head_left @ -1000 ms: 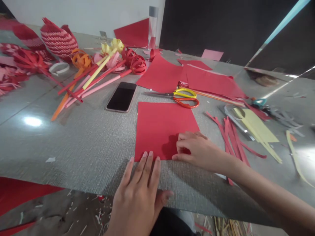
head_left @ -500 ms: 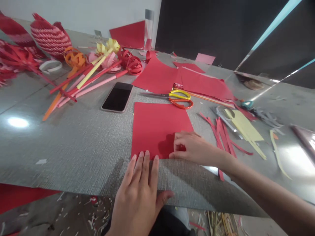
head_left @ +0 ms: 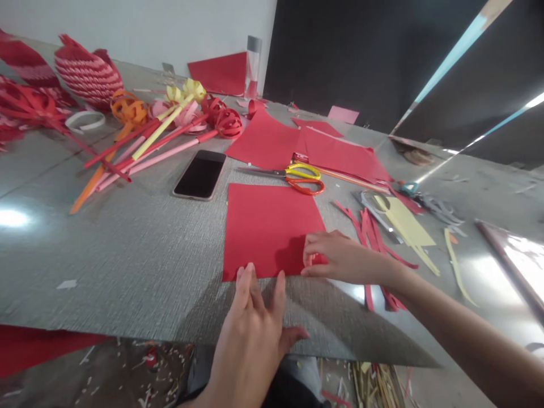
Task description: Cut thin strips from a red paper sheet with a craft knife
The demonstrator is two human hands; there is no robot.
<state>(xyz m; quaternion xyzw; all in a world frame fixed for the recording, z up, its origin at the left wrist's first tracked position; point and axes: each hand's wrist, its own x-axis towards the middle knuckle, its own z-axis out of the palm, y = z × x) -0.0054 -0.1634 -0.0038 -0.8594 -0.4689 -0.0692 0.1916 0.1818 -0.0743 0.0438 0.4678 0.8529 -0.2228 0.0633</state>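
Observation:
A red paper sheet [head_left: 267, 226] lies flat on the grey table [head_left: 140, 272]. My left hand [head_left: 255, 334] is open, its fingertips on the sheet's near edge and its thumb out to the right. On the sheet's lower right part rests my right hand [head_left: 340, 258], its fingers curled toward the thumb; whether paper is between them is hidden. Scissors [head_left: 287, 175] with yellow and orange handles lie just beyond the sheet. A black phone [head_left: 200, 174] is to their left.
Paper flowers on rolled stems [head_left: 148, 136] and woven red pieces [head_left: 87, 73] lie at the far left. Further red sheets [head_left: 266, 136] and a clear bottle [head_left: 253, 68] are behind. Red strips [head_left: 374, 238] and a yellow sheet [head_left: 410, 221] lie at the right.
My left hand has shifted right along the sheet's near edge, and its fingers are grouped differently. My right hand has slid slightly right over the sheet. The view has shifted a little.

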